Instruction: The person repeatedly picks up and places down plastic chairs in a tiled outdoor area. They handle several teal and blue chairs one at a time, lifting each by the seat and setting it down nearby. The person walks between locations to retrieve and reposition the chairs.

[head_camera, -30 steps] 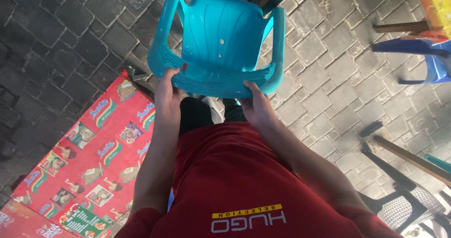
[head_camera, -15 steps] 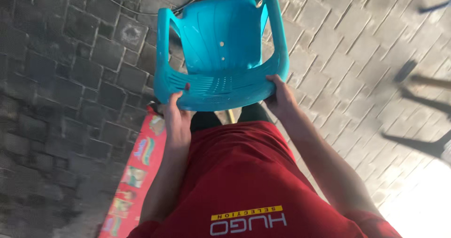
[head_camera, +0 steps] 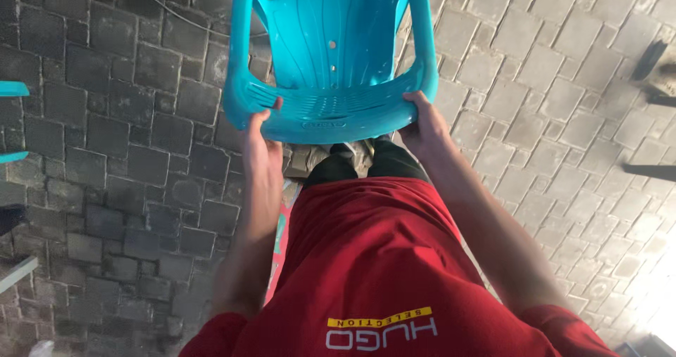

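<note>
Head view looking straight down, and the main thing here is a turquoise plastic armchair (head_camera: 331, 54) lifted in front of the person's body, above a floor of grey paving blocks (head_camera: 105, 153). The left hand (head_camera: 262, 144) grips the front left corner of the chair's seat, thumb hooked over the top edge and the rest of the fingers curled underneath (so you can't really see them). The right hand (head_camera: 422, 126) does the same on the front right corner, thumb on top, other fingers tucked under the rim out of sight.

The top of the chair's backrest is cut off by the frame edge, and the legs are hidden below the seat. Below the chair you get a red shirt (head_camera: 380, 272) filling the bottom of the frame, with dark trousers (head_camera: 366, 165) just peeking out between the shirt and the seat. The feet are mostly hidden, hard to make out.

Left of the chair, at the frame edge, a sliver of another turquoise thing (head_camera: 13, 89) pokes in, too cropped to tell what. Just under the chair's left corner, a thin strip of patterned red mat (head_camera: 282, 227) shows beside the shirt.
</note>
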